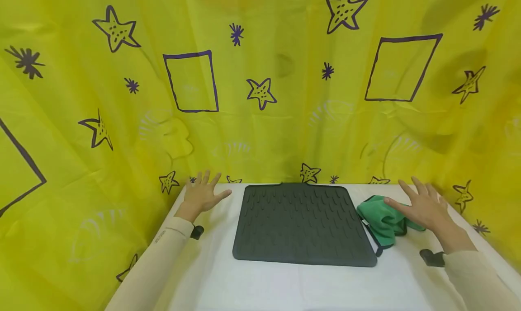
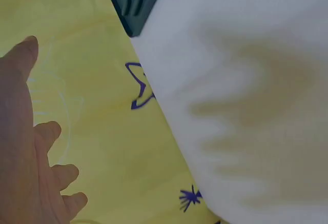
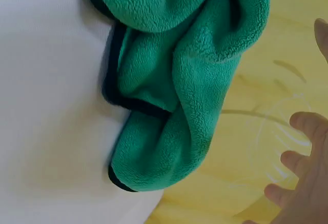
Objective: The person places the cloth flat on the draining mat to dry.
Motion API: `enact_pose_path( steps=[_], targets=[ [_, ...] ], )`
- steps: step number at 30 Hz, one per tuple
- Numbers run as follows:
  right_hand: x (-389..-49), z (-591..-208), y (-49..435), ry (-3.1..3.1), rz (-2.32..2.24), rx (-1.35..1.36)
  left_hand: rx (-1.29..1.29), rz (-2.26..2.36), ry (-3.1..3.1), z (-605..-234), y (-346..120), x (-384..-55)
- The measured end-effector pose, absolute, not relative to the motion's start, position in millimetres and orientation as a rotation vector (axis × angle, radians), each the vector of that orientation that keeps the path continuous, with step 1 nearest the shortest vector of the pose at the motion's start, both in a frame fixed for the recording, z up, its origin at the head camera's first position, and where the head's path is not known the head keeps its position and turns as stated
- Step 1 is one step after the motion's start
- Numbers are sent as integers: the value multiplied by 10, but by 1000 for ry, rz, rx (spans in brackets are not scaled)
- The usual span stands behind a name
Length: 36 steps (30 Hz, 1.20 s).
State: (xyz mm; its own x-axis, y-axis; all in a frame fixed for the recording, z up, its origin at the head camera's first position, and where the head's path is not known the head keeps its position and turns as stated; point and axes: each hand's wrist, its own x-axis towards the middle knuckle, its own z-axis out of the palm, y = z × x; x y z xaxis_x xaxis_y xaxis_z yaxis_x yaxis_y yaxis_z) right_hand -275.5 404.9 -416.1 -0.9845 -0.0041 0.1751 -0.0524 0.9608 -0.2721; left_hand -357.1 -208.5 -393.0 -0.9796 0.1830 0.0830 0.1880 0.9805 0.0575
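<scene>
My left hand (image 1: 200, 197) is held over the white table at the left, fingers spread and nothing in it. On the other side, my right hand (image 1: 425, 207) hovers with spread fingers above a crumpled green cloth (image 1: 381, 220) with dark edging. Between the hands lies a dark grey ridged mat (image 1: 303, 225), flat on the table. In the right wrist view the cloth (image 3: 169, 80) shows fluffy folds, with the fingers (image 3: 307, 126) off to its right. The left wrist view catches one corner of the mat (image 2: 132, 6) beyond the thumb.
The white table (image 1: 260, 286) runs back to a yellow curtain (image 1: 260, 139) printed with purple stars and squares, which also closes in both sides. A small dark device (image 1: 197, 232) sits at the left wrist, another (image 1: 431, 258) at the right.
</scene>
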Motion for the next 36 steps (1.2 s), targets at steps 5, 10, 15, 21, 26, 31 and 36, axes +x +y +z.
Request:
enact_pose_path(
  steps=[5, 10, 15, 21, 26, 31, 36],
  targets=[
    [-2704, -4198, 3999, -2897, 501, 63, -312, -150, -3023, -4032, -1917, -3601],
    [-2696, -4270, 3870, -2767, 680, 3, -266, -362, -2931, -4240, -1728, -3559],
    [-2674, -4381, 3787, -2746, 872, -129, -160, -718, -2890, -4538, -1555, -3441],
    [-2657, -4563, 3717, -2782, 1046, -318, -60, -918, -2840, -4789, -1471, -3320],
    [-2664, -4668, 3733, -2848, 1072, -299, -39, -963, -2839, -4902, -1447, -3293],
    [-2689, -4710, 3773, -2869, 991, -252, -36, -949, -2859, -4854, -1417, -3292],
    [-2684, -4690, 3721, -2829, 953, -225, -22, -898, -2848, -4809, -1390, -3317]
  ],
)
